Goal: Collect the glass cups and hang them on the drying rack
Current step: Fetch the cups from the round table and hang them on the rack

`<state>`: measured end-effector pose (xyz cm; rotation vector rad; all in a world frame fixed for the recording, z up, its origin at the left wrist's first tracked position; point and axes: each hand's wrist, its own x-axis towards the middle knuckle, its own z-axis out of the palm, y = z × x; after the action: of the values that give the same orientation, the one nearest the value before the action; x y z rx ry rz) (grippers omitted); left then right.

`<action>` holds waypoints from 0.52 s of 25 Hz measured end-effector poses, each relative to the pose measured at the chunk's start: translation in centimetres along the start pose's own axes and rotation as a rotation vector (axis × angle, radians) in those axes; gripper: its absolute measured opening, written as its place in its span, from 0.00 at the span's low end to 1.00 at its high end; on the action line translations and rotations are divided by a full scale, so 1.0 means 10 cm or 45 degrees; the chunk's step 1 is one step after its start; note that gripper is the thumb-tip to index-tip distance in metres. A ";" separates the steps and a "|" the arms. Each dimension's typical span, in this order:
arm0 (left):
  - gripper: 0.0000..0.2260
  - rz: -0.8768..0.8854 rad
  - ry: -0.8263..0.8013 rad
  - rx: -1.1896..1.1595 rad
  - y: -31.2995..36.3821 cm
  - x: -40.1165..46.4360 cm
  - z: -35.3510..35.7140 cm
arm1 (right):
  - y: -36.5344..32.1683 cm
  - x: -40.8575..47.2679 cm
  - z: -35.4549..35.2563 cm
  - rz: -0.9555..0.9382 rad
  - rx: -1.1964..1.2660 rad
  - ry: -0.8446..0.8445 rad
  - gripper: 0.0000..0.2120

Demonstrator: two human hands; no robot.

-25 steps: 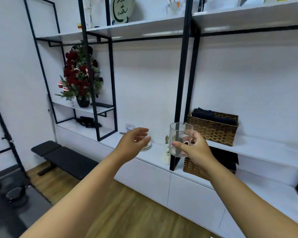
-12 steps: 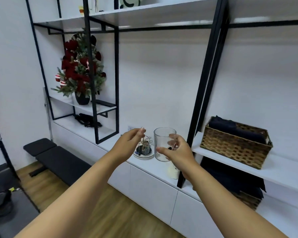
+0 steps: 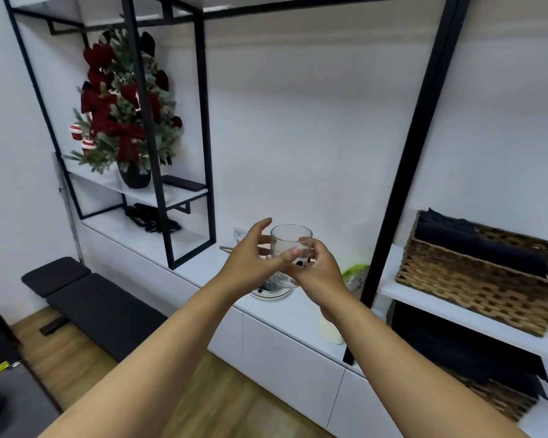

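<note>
R hand (image 3: 317,273) fingers wrapped round the lower part of the cup (image 3: 290,248), holding it upright in the air. L hand (image 3: 250,263) fingers spread wide, thumb tip touching the cup's near side, other fingers reaching behind it. Cup is clear glass, held above the white counter (image 3: 298,314), right over a round plate (image 3: 271,294) w/ a small dark rack on it, mostly hidden by the hands. Wicker basket (image 3: 475,279) w/ dark cloth on the shelf to the R. Red-flowered plant (image 3: 124,105) upper L.
</note>
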<state>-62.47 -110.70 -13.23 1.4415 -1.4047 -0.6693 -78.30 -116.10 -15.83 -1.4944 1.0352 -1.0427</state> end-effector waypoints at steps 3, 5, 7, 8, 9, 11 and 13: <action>0.48 -0.020 0.084 0.017 -0.21 0.44 0.10 | 0.12 0.49 0.08 0.007 0.018 -0.042 0.30; 0.48 -0.049 0.125 0.012 -0.32 0.74 0.15 | 0.17 0.82 0.11 0.006 0.023 -0.065 0.31; 0.50 -0.092 0.167 0.006 -0.41 1.06 0.20 | 0.22 1.16 0.12 0.004 0.026 -0.103 0.30; 0.50 -0.114 0.188 0.011 -0.45 1.22 0.23 | 0.24 1.34 0.12 0.000 0.026 -0.135 0.28; 0.50 -0.135 0.213 0.020 -0.48 1.40 0.25 | 0.27 1.52 0.11 0.000 0.025 -0.175 0.28; 0.49 -0.169 0.267 0.040 -0.55 1.71 0.29 | 0.33 1.85 0.09 0.010 0.021 -0.237 0.31; 0.48 -0.179 0.313 0.052 -0.63 1.99 0.33 | 0.38 2.14 0.07 0.009 0.010 -0.258 0.37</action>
<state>-59.18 -131.45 -15.33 1.6070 -1.1407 -0.5324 -72.43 -136.97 -17.44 -1.5538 0.8920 -0.8690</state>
